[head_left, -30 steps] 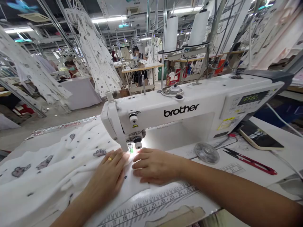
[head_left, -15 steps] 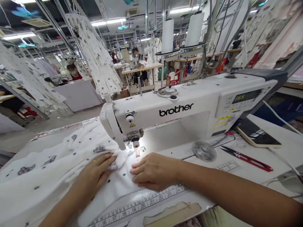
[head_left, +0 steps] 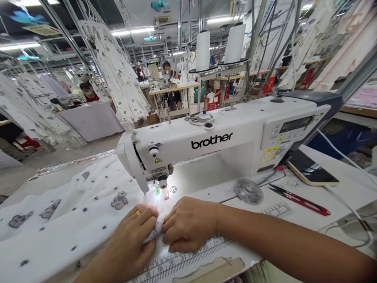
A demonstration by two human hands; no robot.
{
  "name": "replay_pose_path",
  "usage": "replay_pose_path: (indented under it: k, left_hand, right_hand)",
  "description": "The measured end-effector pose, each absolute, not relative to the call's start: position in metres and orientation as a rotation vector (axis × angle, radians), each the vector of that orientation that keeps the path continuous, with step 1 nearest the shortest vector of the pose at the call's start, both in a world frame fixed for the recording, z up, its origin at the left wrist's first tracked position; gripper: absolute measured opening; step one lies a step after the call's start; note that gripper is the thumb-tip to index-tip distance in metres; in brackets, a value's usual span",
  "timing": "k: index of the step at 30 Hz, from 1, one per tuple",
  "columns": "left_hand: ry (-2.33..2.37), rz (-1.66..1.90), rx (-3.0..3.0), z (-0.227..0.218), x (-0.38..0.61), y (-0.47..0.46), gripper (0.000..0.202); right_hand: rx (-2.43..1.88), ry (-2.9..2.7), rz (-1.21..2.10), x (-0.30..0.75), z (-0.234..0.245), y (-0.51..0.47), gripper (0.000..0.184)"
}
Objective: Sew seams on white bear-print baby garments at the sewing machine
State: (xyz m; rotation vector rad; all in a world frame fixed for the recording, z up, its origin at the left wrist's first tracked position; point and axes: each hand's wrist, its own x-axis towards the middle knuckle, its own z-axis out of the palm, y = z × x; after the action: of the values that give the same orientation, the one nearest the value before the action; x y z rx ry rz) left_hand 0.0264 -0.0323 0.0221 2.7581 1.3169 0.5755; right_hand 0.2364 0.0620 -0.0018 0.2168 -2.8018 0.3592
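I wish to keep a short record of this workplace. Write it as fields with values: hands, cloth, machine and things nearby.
Left hand: on the cloth, wearing a yellow ring; grip cannot be judged
Right hand: at the cloth's bunched edge, close beside the left hand
Cloth: white, with dark spots and grey animal prints
Machine: white sewing machine marked "brother", bright light at its sewing end
Nearby, at right: red-handled snips, phone, clear round object
Beyond machine: two white thread cones
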Motion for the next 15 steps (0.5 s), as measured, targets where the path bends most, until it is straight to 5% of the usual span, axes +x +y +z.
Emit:
replay_pose_path:
  k: [15]
  left_hand:
    - [1.353,0.515,2.803,0.021,0.002,0.004,0.035]
  right_hand:
    - [0.176,-2.776,0.283,0.232,-0.006,0.067,0.024]
